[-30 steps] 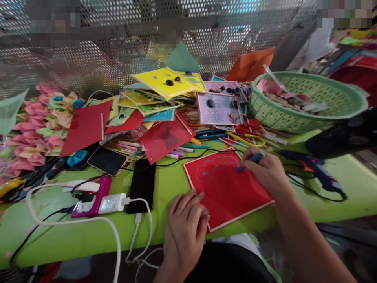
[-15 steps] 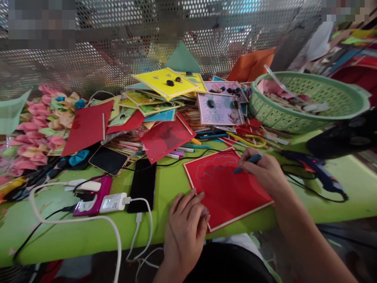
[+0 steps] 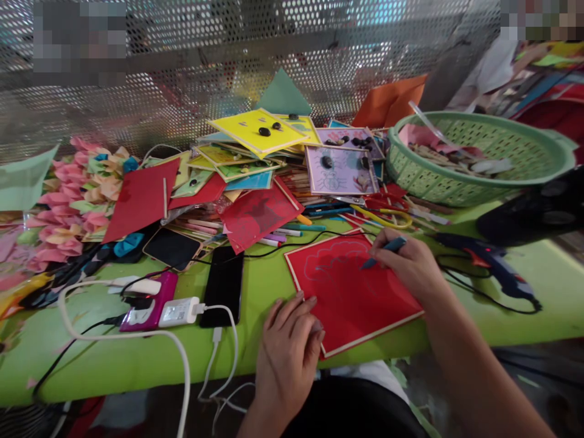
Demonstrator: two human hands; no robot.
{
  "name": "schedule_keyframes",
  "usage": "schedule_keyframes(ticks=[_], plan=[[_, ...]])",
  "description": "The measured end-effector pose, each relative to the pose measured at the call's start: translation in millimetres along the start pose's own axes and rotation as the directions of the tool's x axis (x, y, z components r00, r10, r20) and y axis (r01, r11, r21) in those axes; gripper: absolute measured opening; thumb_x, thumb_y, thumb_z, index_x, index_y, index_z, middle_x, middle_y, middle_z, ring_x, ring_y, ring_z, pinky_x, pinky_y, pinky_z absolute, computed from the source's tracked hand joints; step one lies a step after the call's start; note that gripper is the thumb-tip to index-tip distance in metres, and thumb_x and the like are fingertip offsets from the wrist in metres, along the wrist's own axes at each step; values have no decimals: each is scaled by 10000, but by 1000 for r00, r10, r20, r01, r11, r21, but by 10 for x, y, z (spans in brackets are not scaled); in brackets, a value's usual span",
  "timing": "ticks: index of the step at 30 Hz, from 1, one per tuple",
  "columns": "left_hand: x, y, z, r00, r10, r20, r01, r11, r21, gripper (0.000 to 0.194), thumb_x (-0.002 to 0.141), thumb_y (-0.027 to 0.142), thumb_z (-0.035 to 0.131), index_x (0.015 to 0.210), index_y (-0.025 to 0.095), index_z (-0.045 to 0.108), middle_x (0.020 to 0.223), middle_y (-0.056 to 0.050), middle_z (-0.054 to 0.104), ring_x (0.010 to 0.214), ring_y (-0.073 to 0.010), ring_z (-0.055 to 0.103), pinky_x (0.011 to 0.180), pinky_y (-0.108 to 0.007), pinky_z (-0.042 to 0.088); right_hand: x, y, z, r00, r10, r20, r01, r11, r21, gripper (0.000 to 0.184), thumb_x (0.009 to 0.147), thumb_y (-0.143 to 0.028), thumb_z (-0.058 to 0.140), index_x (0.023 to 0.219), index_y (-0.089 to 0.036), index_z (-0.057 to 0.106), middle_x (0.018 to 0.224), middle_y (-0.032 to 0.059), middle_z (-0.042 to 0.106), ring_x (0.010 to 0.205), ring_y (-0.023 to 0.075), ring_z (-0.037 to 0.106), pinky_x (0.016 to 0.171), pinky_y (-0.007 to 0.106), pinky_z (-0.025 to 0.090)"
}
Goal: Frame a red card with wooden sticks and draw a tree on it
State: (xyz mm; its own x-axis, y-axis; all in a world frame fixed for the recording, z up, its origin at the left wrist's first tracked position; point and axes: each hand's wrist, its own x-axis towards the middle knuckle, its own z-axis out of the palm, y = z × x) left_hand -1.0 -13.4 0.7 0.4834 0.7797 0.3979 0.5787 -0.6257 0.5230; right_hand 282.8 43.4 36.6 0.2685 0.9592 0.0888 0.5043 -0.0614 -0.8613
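Observation:
A square red card edged with thin pale sticks lies on the green table in front of me. Light wavy outlines, shaped like a tree crown with a trunk, are drawn on its upper part. My right hand is closed around a blue pen, whose tip meets the card near its upper right. My left hand lies with its fingers stretched out along the card's left edge, fingertips on the rim.
A glue gun with a black cord lies at the right, below a green basket. Decorated cards and pens are heaped behind. At left are a phone, a magenta power strip with cables, and paper flowers.
The camera view has shifted slightly, so things at the left appear a little further right. Both hands and the pen stay in nearly the same place on the card.

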Motion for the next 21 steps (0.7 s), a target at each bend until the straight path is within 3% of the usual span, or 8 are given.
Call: schedule_keyframes(ticks=[8, 12, 16, 21], plan=[[-9, -11, 13, 1000, 10, -6, -10, 1000, -1, 126, 1041, 171, 530, 1098, 245, 614, 1379, -21, 747, 1333, -260, 664, 1122, -486, 462, -118, -58, -46, 996, -59, -73, 71, 982, 175, 149, 818, -363, 751, 771, -252, 664, 694, -33, 591, 649, 156, 487, 607, 310, 363], [-26, -15, 11, 1000, 7, 2, -7, 1000, -18, 118, 1057, 200, 519, 1107, 240, 619, 1405, -44, 732, 1359, -269, 649, 1149, -498, 452, -489, -53, -56, 999, -32, 3, 30, 965, 261, 165, 872, -411, 801, 885, -269, 718, 781, -20, 639, 685, 155, 538, 608, 289, 397], [-28, -17, -6, 1000, 21, -21, -21, 999, -36, 107, 1065, 222, 529, 1120, 225, 621, 1405, -69, 730, 1366, -271, 644, 1151, -500, 467, -906, -69, -18, 996, -2, 85, -16, 978, 210, 170, 897, -424, 790, 895, -265, 728, 766, -12, 643, 673, 153, 559, 591, 275, 427], [-14, 6, -33, 1000, 1, -29, -3, 998, -60, 104, 1061, 214, 528, 1094, 217, 626, 1351, -78, 753, 1300, -266, 682, 1138, -500, 488, -1134, -76, 123, 990, -58, 131, 34, 983, 179, 124, 930, -358, 757, 885, -256, 704, 729, -15, 641, 612, 138, 564, 542, 254, 438]])
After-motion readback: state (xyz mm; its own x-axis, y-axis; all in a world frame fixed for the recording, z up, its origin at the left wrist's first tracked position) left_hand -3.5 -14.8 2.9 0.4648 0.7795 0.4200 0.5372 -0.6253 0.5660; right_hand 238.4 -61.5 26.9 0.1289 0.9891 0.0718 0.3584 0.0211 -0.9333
